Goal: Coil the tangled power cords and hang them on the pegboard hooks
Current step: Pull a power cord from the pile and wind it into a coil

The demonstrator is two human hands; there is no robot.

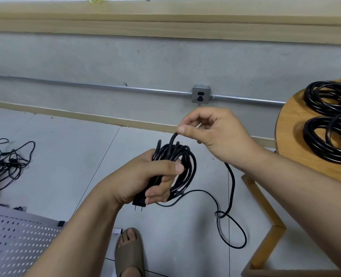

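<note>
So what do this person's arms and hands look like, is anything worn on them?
Both are bare: the left hand and right hand have no gloves, rings or watch, and no sleeves reach the forearms in view. Fingernails are short. One foot wears a khaki slide sandal.

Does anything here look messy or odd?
Yes. The black power cord's loose tail crosses itself in a knot-like loop, and a tangled heap of thin black cords lies on the pale floor at left.

Left hand [155, 176] near centre, fingers and thumb curled round the cord [186, 156], right hand [211, 132] higher and farther, thumb and forefinger pinching one strand of it (both forearms bare)
</note>
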